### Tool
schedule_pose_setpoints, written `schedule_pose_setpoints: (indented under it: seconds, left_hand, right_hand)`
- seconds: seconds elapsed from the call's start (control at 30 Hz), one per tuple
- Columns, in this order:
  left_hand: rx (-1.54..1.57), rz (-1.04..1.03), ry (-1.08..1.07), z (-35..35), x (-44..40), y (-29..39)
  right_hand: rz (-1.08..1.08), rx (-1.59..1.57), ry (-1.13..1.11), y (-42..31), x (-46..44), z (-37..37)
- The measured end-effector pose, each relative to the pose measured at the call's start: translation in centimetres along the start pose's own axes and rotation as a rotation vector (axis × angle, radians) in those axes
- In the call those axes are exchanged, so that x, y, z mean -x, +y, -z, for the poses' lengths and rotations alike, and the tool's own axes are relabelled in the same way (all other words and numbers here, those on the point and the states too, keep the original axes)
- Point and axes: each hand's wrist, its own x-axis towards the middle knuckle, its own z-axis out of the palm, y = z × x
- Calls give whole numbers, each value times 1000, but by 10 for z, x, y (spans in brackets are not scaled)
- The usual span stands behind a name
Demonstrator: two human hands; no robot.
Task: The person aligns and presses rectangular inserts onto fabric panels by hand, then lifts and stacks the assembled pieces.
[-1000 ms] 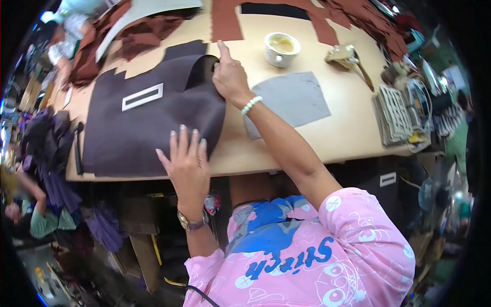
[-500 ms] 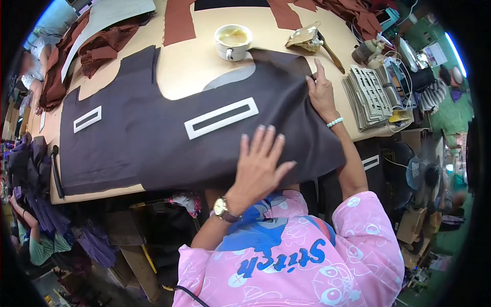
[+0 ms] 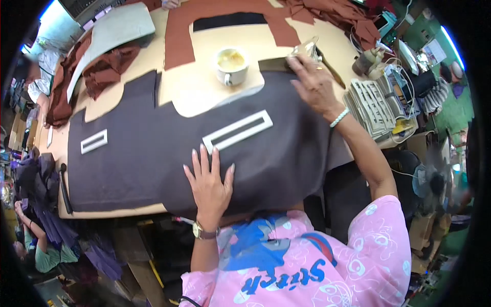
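A large dark brown sheet of material [image 3: 143, 169] with cut-out upper edges covers the near side of the table and hangs over its front edge. My left hand [image 3: 209, 187] lies flat on it, fingers spread, fingertips at the lower end of a white slotted frame [image 3: 238, 132]. A smaller white slotted frame [image 3: 94, 142] rests on the sheet farther left. My right hand [image 3: 314, 84] is over the sheet's far right corner, thumb apart from the fingers. Its fingertips reach a pale crumpled piece [image 3: 307, 48], partly hidden; whether they touch it I cannot tell.
A white cup [image 3: 231, 66] of yellowish paste stands beyond the sheet. A brown-handled tool [image 3: 331, 71] lies right of my right hand, near stacked pale slotted pieces [image 3: 368, 105]. Rust-brown cloth [image 3: 179, 36] lies at the back. Other people sit at the left.
My left hand has moved left across the sheet. My right hand has shifted from the sheet's right edge to its far corner by the crumpled piece. The sheet's right part lies flatter.
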Motion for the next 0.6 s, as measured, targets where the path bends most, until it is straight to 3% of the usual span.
schedule_pose_setpoints:
  seconds: [0.13, 0.47, 0.57, 0.6]
  left_hand:
    - [15, 0, 15, 1, 1, -1]
    - [60, 8, 56, 0, 1, -3]
    - [61, 6, 66, 0, 2, -3]
    - [59, 2, 71, 0, 2, -4]
  right_hand:
    - [107, -47, -123, -34, -56, -11]
    - [-36, 43, -564, -60, -119, -74]
    - [-49, 43, -605, -60, -121, -76]
    - [-54, 6, -499, -60, -125, -67]
